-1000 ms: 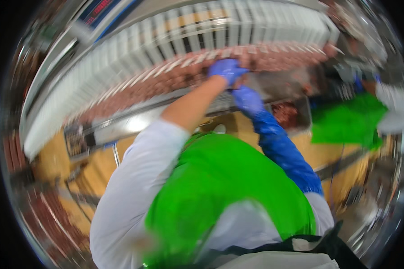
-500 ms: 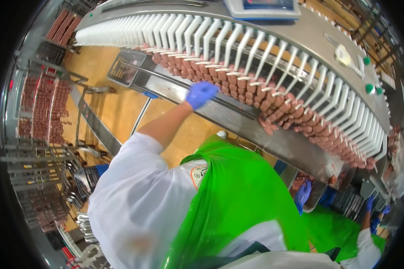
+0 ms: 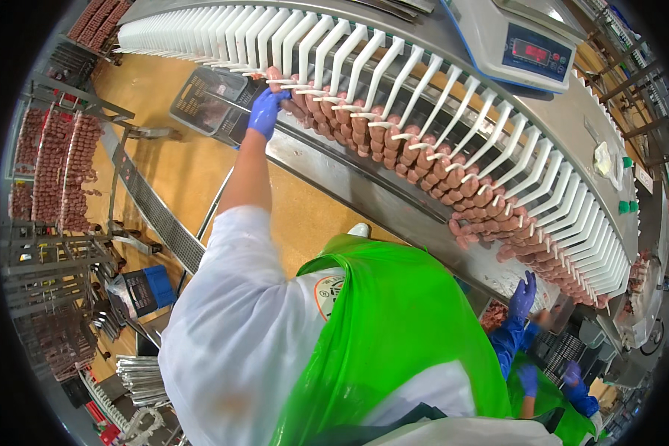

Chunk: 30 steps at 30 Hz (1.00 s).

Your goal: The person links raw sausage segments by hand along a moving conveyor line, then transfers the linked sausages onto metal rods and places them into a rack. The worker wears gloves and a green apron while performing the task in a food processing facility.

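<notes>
My left hand (image 3: 266, 113), in a blue glove, is at the far left end of the hanging sausage links (image 3: 375, 141). Its fingers are closed around links by a white prong, and one pale pink link (image 3: 274, 76) shows just above them. The sausages droop in loops from a long curved row of white plastic hooks (image 3: 323, 52). To the right, my right hand (image 3: 523, 296), in a blue glove with a blue sleeve, is raised with its fingers stretched out, near the right part of the row. No sausage shows in it.
Below the hooks runs a steel trough (image 3: 334, 167). A grey crate (image 3: 209, 100) stands by its left end. A scale (image 3: 531, 53) sits on the steel top behind. Sausage racks (image 3: 63, 163) are at the left. Co-workers' gloved hands (image 3: 528, 379) are close at the lower right.
My left hand has moved left and away from me, from over the trough to the sausages' left end. My right hand has risen toward the trough. The view has shifted, showing more of the scale.
</notes>
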{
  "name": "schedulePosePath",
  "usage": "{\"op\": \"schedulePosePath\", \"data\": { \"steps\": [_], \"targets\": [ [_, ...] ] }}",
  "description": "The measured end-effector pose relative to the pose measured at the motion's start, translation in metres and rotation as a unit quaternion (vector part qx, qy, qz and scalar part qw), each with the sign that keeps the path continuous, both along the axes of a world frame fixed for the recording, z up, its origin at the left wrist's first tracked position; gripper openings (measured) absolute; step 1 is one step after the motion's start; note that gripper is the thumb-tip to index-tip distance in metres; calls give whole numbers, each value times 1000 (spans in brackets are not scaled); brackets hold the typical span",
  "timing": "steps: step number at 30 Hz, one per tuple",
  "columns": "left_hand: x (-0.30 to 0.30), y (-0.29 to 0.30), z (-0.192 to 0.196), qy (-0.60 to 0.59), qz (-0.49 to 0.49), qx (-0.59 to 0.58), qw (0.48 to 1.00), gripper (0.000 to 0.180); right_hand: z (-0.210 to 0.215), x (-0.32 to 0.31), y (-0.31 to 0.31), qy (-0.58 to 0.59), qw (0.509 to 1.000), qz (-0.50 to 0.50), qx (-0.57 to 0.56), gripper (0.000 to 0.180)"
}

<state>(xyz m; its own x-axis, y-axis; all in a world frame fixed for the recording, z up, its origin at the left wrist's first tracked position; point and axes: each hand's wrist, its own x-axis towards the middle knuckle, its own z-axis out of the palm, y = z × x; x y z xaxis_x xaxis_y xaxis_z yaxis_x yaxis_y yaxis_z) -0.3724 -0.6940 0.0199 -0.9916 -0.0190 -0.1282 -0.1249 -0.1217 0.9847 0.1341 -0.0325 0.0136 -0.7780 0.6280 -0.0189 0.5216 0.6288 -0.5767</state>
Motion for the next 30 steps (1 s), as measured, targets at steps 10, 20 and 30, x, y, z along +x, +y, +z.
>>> {"op": "schedulePosePath", "data": {
  "steps": [10, 20, 30],
  "targets": [
    [20, -83, 5, 59, 41, -16, 997, 15, -26, 46, -57, -103, 988, -100, -65, 36],
    [-12, -89, 66, 84, -23, 66, 994, 31, -19, 32, -69, -42, 994, -68, -77, 37],
    [-1, -86, 26, 164, -100, -118, 974, 35, -17, 30, -81, -86, 991, -80, -67, 38]
  ]
}}
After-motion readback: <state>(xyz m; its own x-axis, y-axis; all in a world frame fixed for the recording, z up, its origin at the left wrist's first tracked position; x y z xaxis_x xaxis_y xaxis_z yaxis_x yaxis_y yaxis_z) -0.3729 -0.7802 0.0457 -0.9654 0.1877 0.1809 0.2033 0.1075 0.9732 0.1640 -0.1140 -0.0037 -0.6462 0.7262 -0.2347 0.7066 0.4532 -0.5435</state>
